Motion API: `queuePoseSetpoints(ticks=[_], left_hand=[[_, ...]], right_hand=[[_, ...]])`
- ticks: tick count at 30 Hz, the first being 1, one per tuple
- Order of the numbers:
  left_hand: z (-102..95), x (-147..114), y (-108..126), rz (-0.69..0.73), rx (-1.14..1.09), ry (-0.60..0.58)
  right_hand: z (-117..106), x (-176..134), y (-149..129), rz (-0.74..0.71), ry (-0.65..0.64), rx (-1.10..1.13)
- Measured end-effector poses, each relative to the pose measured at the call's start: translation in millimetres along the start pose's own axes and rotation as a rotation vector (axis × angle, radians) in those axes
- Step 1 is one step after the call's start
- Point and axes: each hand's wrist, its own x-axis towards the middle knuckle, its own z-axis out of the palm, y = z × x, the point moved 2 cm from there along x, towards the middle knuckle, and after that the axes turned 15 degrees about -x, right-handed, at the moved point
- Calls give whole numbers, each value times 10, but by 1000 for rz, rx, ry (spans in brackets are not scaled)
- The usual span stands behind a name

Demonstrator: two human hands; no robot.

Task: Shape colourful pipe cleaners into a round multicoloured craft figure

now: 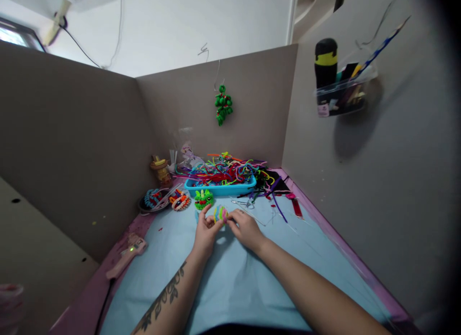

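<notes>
Between my hands, just above the blue cloth (230,287), is a small rounded pipe-cleaner piece (220,214) striped in yellow, blue, green and pink. My left hand (206,231) grips its left side between thumb and fingers. At its right edge, the bent fingertips of my right hand (245,228) pinch together against the pink part; whether they hold a separate strand is too small to tell. Behind my left hand sits a green pipe-cleaner animal head (203,199) with yellow horns. Scissors (245,204) lie beyond my right hand.
A blue tray (219,190) heaped with coloured pipe cleaners stands at the back. To the left are an orange-and-white fuzzy piece (179,200), a dark bowl (144,207) and a pink glue gun (128,255) with a cord. Grey partitions (223,133) enclose the table; a green ornament (223,105) hangs behind.
</notes>
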Motion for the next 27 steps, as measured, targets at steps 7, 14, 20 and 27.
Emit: queuePoseSetpoints(ticks=[7,14,20,27], left_hand=[[16,-8,12,-6,14,-32],[-23,12,-13,-68,-52,37],[-22,8,-22,-93,-70,26],[-19,-5,-22,-72,-33,14]], right_hand=[[45,-10,47,46,-25,52],[5,-15,1,-6,16,42],[-30,-3,-20,-26,11,6],[-25,7,-9,-44,-21,-20]])
